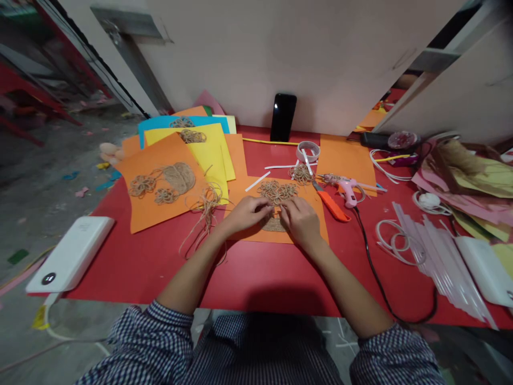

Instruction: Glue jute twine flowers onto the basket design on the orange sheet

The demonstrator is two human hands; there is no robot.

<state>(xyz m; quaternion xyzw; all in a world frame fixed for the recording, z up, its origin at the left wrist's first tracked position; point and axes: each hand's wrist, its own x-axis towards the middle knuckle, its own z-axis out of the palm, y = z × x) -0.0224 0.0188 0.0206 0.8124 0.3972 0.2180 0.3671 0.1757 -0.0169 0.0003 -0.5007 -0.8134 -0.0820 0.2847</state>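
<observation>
The jute rosette (277, 191) is kept flat on the orange card (309, 200), pinched at its lower edge by the left hand (246, 214) and right hand (298, 222), held close together.

Jute knotwork (277, 191) laid out on desk (260, 278)
Paper sheets (160, 182) piled to L, glue gun (348, 191) + box cutter (332, 206) set to R, phone (282, 117) propped behind

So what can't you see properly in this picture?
In the head view:
The jute oval: mostly hidden by the left hand and right hand.
The power bank: its display is too small to read.
The paper pile: cut off by the right edge.
</observation>
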